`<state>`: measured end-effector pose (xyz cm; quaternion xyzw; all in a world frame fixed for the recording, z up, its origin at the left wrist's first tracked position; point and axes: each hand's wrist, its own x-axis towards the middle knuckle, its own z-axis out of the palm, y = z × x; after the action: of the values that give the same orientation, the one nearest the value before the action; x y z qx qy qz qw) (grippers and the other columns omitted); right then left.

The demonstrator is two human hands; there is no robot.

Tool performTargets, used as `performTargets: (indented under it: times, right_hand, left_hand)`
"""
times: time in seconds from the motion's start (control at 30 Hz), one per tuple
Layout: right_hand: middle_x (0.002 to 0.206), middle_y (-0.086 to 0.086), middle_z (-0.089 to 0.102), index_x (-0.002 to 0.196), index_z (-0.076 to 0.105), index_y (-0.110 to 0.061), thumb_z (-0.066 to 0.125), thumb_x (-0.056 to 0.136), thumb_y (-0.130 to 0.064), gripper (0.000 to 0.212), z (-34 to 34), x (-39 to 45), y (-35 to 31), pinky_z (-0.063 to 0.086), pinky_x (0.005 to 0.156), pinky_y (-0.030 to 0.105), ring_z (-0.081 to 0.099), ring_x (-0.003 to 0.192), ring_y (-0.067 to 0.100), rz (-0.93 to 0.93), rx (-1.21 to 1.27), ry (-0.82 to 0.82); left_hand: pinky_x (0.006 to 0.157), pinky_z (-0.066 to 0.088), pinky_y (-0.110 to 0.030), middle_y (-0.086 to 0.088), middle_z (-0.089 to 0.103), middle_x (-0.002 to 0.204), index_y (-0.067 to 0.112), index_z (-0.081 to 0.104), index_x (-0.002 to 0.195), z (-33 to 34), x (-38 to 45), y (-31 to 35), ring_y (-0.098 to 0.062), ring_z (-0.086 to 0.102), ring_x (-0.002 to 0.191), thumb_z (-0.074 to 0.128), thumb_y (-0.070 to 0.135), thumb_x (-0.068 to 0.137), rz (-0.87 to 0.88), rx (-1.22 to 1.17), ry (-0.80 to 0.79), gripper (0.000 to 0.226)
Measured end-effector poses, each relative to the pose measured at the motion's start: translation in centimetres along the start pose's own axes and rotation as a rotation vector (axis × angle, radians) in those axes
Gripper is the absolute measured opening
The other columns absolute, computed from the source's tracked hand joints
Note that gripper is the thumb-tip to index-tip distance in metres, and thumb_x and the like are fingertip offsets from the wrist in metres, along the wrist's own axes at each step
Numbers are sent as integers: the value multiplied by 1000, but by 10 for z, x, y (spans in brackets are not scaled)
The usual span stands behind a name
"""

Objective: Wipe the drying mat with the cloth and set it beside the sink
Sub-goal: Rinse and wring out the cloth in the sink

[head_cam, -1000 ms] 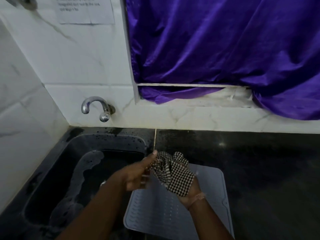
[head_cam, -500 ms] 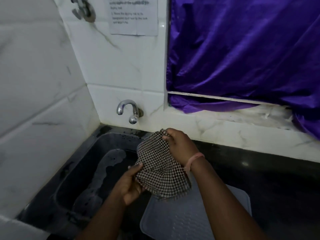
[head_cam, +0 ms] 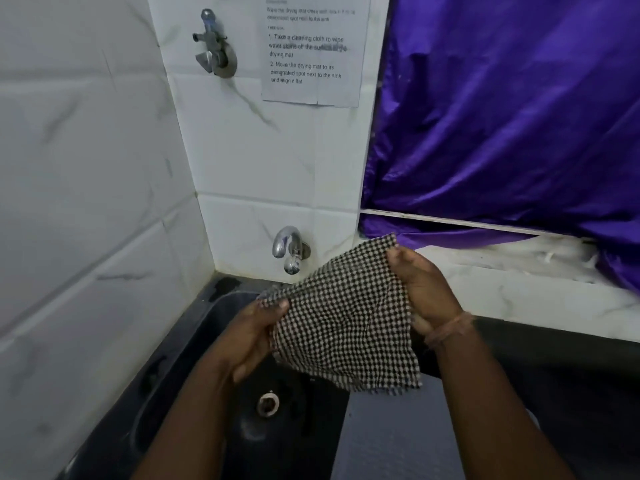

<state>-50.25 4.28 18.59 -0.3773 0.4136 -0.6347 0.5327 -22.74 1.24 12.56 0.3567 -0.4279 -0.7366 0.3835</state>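
Holding a black-and-white checked cloth (head_cam: 346,327) spread wide in the middle of the frame, the left hand (head_cam: 252,337) and right hand (head_cam: 420,289) each pinch a corner above the dark sink (head_cam: 194,341) and grey ribbed drying mat (head_cam: 391,441).

1. Both forearms are bare; no sleeves show.
2. The right hand (head_cam: 424,289) has a thin, pale pinkish thread band (head_cam: 450,329) round its wrist.
3. The left hand (head_cam: 249,336) wears nothing.

Sink basin (head_cam: 194,358) lying open at 7 o'clock; tap (head_cam: 289,249) projecting over it at 11 o'clock; spread cloth (head_cam: 343,323) blocking the centre; dark bench (head_cam: 571,375) offering passage at 4 o'clock.
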Motion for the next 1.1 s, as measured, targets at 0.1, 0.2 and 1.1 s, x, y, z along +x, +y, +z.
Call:
performTargets:
  times: [0.1,0.2,1.1]
  right_hand:
    - [133,17,61,132,59,-14,50,90,-68,69,-16,2,52,42,106,52,55,125,38,291,95,58]
    - [137,19,57,130,63,-18,59,77,-77,80,-20,-29,134,37,107,62,51,128,41,678,40,31]
    - [95,6,57,87,62,-14,59,88,-15,4,-37,-29,78,48,82,37,57,91,19,-96,-990,-285]
  left_hand:
    - [102,48,-53,-16,68,124,6,62,127,-3,8,-6,-36,64,116,53,27,100,-104,-72,78,36]
    - [102,46,-49,-28,68,114,0,63,120,-17,12,-30,-41,61,113,49,26,102,-339,-77,204,34]
    - [88,50,-40,8,67,102,26,71,91,-82,-7,22,-11,61,98,57,49,81,303,1288,-43,28]
